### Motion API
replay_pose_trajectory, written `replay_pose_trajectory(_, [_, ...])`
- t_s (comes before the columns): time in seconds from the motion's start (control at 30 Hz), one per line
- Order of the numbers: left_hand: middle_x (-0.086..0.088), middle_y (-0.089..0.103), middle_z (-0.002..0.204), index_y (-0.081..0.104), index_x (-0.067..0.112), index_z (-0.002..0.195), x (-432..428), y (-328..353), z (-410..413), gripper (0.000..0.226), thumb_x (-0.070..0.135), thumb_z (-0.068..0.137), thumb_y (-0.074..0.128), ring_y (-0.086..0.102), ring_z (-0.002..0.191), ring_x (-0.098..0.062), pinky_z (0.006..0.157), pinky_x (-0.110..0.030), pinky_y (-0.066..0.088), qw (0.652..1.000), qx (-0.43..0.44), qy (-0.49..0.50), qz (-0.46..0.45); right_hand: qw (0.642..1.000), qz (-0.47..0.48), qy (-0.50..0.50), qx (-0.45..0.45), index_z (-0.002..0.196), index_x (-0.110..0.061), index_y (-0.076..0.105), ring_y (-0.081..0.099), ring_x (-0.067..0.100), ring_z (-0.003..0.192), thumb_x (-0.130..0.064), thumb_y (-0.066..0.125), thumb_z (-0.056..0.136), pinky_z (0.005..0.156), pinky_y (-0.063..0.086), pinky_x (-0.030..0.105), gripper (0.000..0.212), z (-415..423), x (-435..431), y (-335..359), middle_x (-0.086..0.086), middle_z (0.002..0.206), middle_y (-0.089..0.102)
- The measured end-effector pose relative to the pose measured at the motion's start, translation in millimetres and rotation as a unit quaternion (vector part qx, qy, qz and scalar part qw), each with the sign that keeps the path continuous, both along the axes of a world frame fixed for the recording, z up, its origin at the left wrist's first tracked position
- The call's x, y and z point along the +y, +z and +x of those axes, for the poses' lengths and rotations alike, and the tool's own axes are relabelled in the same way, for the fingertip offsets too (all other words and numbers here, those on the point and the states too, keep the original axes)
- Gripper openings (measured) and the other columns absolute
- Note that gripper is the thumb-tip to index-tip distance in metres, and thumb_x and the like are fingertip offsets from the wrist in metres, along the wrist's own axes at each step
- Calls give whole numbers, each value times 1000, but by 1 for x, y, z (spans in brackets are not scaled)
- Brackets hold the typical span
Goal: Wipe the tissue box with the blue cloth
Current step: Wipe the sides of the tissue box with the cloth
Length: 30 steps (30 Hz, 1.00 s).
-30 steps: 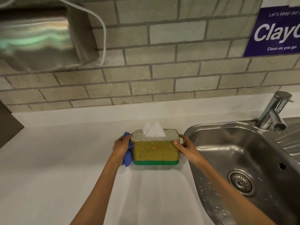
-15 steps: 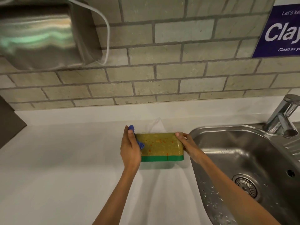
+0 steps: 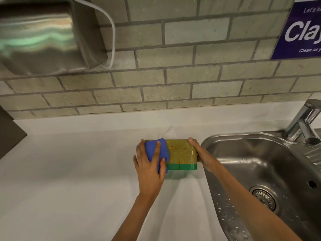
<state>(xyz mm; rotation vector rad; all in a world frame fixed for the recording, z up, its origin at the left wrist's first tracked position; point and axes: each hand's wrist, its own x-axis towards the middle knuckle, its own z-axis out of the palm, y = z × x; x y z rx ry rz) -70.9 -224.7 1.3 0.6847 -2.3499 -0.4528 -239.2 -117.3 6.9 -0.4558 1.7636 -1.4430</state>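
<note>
The tissue box (image 3: 182,153) is yellow with red specks and a green base band. It is tipped back on the white counter, its long side facing up at me. A white tissue (image 3: 167,132) pokes out behind its far edge. My left hand (image 3: 149,164) presses the blue cloth (image 3: 157,150) flat against the left part of that side, fingers spread over the cloth. My right hand (image 3: 202,153) grips the box's right end, thumb on the top corner.
A steel sink (image 3: 260,171) with a drain lies right beside the box, and a tap (image 3: 304,122) stands at its far right. A metal dispenser (image 3: 43,35) with a white cable hangs on the brick wall at upper left. A purple sign (image 3: 300,30) is upper right.
The box has been tipped back so its top faces away. My left hand moved from the box's left end onto its upturned side, spreading the blue cloth over it.
</note>
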Motion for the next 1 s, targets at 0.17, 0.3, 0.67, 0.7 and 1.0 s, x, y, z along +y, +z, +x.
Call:
replay_pose_trajectory(0.17, [-17,36,144,35,18,143,-15,1,-4,50,18,94,47,40,129,-31,100,-31,40,984,84,37,153,1000,2,-15,5,110,-19,60,62,12,94,-64,47,68,74,48,22,63,-1,-2,0,1,102,67])
replay_pose_trajectory(0.3, [-17,34,147,38,24,142,-9,20,-30,47,22,95,45,31,136,-33,103,-44,40,993,68,58,82,1000,7,-22,2,108,-19,61,63,11,92,-65,49,66,72,49,21,64,0,-4,-1,0,100,67])
replay_pose_trajectory(0.67, [-26,50,135,54,7,130,-6,-5,3,45,17,87,43,41,128,-47,98,-56,45,1000,29,-2,2,999,10,-28,13,100,-21,64,64,13,93,-71,48,58,75,49,23,67,-4,-3,0,2,101,68])
replay_pose_trajectory(0.7, [-25,48,137,54,7,130,-4,1,-4,45,16,87,44,38,130,-47,99,-56,43,999,38,25,22,999,11,-28,14,99,-21,64,64,14,95,-71,48,58,77,49,24,66,-3,-3,-1,2,101,68])
replay_pose_trajectory(1.0, [-19,58,131,49,19,131,28,-12,-16,47,24,85,43,54,121,-39,93,-52,48,984,-19,-99,-148,998,31,-55,13,113,-2,64,65,29,104,-63,49,77,83,52,29,73,-8,-4,-4,20,113,68])
